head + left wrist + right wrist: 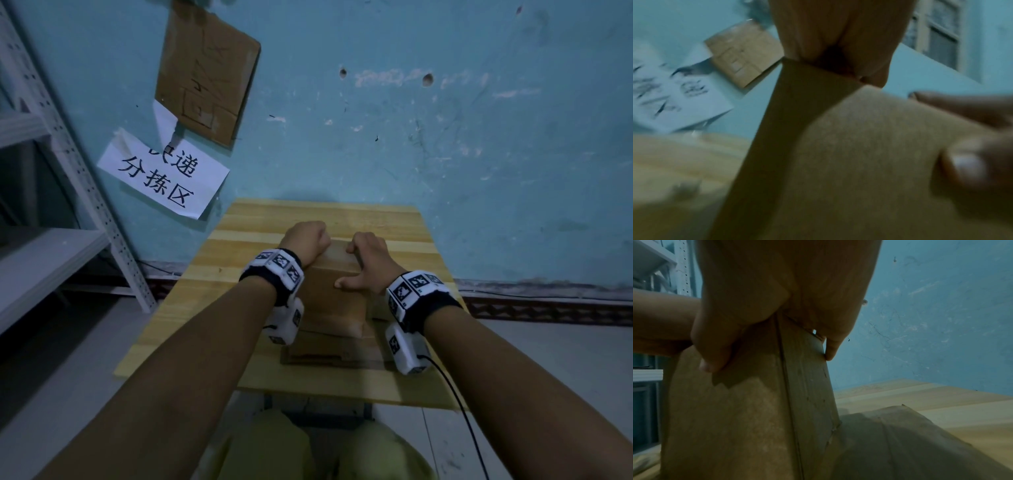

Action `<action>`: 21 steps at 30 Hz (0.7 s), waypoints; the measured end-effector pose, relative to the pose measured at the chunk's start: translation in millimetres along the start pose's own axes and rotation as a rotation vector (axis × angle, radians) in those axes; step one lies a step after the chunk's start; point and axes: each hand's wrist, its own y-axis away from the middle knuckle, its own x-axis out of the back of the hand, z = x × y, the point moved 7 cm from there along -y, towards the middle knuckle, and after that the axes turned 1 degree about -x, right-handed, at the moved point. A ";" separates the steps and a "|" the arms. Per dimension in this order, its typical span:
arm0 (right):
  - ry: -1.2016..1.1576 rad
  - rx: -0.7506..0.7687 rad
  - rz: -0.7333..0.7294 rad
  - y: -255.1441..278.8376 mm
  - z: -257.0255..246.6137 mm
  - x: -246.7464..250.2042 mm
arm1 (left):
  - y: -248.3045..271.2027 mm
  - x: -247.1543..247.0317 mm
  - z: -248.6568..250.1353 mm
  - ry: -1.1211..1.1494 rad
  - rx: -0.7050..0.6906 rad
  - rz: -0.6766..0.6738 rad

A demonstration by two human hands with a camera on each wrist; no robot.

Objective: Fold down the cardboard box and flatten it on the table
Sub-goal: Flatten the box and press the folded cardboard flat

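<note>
Now, box: the cardboard box stands on the wooden table.
Left hand: grip curled over its far top edge.
Right hand: grip holds the top too.

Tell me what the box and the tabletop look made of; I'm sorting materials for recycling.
The box: plain brown cardboard, matte, with a creased fold line and fibrous surface in the right wrist view. The tabletop: light wood, seemingly glued planks, judging by its pale and darker grain strips; smooth finish, possibly sealed.

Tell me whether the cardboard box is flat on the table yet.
Not yet. The cardboard box stands raised off the table, held at its top edge by the left hand and right hand.
</note>
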 end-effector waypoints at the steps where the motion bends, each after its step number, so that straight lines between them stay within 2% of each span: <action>1: -0.008 -0.003 0.001 0.4 -0.2 0.4 | -3.2 1.9 -7.5 0.131 0.003 0.040; 4: -0.015 -0.005 0.003 1.1 -1.2 1.2 | -0.1 5.2 -21.7 0.382 0.065 0.132; 9: -0.014 -0.011 0.000 1.7 -0.8 0.8 | 4.5 2.2 -21.5 0.354 0.104 0.225; 17: -0.010 -0.018 0.000 1.0 -0.4 0.4 | 8.9 0.3 -15.5 0.375 0.080 0.166; 21: -0.007 -0.013 0.018 1.3 -1.9 1.3 | 10.6 -2.4 -10.3 0.295 0.069 0.104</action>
